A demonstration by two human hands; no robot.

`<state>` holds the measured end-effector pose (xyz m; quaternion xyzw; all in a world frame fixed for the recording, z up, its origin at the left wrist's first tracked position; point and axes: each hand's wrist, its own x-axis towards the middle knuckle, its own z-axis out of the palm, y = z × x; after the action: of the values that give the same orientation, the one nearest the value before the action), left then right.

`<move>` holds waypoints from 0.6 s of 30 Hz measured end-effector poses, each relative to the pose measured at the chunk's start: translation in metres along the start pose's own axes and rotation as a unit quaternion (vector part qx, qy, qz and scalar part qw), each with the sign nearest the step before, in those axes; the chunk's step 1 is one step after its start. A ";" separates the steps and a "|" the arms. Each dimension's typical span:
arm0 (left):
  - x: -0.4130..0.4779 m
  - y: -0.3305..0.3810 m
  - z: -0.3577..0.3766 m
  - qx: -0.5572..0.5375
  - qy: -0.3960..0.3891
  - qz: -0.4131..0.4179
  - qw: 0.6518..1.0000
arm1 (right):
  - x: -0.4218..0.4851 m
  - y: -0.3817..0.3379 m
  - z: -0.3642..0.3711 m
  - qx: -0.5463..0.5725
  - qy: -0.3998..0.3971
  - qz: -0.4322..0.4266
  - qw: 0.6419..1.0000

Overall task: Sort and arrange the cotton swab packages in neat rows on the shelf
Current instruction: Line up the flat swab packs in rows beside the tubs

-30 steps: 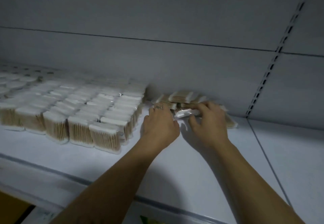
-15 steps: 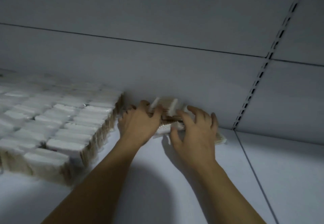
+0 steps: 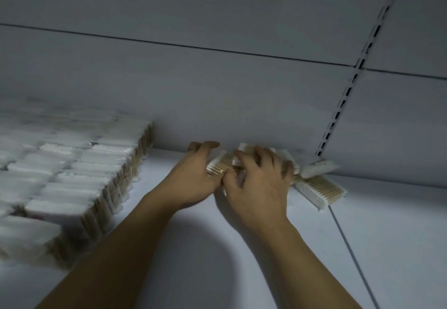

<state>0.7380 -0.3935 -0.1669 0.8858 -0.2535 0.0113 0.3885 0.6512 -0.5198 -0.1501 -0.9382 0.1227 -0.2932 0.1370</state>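
Square up the loose clear packets of wooden-stick cotton swabs (image 3: 219, 165) far against the grey back panel (image 3: 217, 90) (clasped by curled left hand (image 3: 193, 178) and right hand (image 3: 256, 187)) before carrying left to the upright rows (image 3: 72, 178).

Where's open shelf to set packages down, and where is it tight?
Bare shelf lies between the arranged rows and the left hand, in front between the forearms, and right of the seam. Crowded at the back wall, where both hands grip the loose pile, with a flat package beside the right hand.
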 end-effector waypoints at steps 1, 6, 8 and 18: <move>0.000 -0.003 -0.001 0.020 -0.005 -0.005 1.000 | 0.000 0.002 0.002 0.003 0.005 0.005 1.000; -0.001 -0.005 -0.006 0.048 -0.026 0.012 0.998 | 0.001 0.007 -0.002 0.009 0.017 0.014 1.000; -0.002 -0.006 -0.007 0.059 -0.011 0.015 0.998 | 0.002 0.011 -0.004 -0.003 0.006 0.023 1.000; -0.004 0.001 -0.010 0.116 0.051 0.102 0.987 | 0.000 0.007 -0.006 -0.038 0.017 0.052 0.998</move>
<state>0.7354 -0.3856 -0.1599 0.8928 -0.3191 0.1250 0.2922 0.6471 -0.5275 -0.1476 -0.9301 0.1844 -0.2967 0.1137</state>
